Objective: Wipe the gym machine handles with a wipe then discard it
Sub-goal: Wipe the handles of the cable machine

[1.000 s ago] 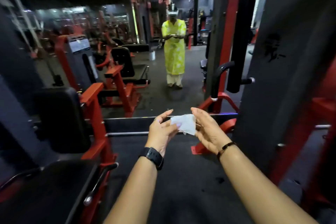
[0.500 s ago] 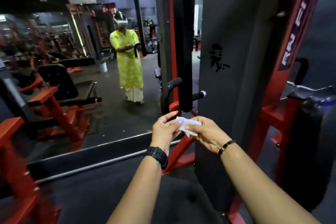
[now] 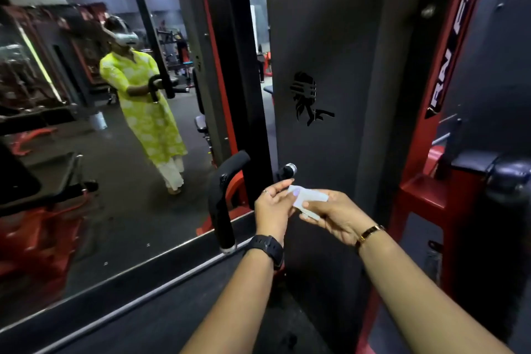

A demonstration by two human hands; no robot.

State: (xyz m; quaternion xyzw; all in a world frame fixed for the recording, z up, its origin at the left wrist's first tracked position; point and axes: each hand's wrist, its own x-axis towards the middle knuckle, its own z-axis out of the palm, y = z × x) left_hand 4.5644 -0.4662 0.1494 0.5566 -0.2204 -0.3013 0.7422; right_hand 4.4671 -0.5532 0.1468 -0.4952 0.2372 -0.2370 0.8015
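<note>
The wipe (image 3: pixel 311 196) is folded small and held between both hands, low in front of the machine's dark panel (image 3: pixel 330 52). The left hand (image 3: pixel 271 205) pinches one end between thumb and curled fingers. The right hand (image 3: pixel 334 215) takes the other end, thumb pressed on the fold and fingers curled beneath. Neither hand holds anything else.

The wipe looks thin, limp and very light, and it is probably damp. It has no stiffness to push with, so it would work best spread across a palm and wrapped round a bar, not held by a corner. A pinch alone would likely let it bunch up or slip off.

The long handle (image 3: pixel 222 204) stands near upright just left of the left hand. It is black, bent at the top and capped in chrome at its foot. A short grip (image 3: pixel 288 170) with a chrome end juts out just above the hands.

Room is tight behind the long handle, where the mirror (image 3: pixel 100 210) and its metal sill lie close, with a red bracket between them. The panel crowds the right side, and the red frame (image 3: pixel 448 66) stands beyond it. The open side is toward the person, over the floor (image 3: pixel 161 322), so the handle is best reached from the front.
</note>
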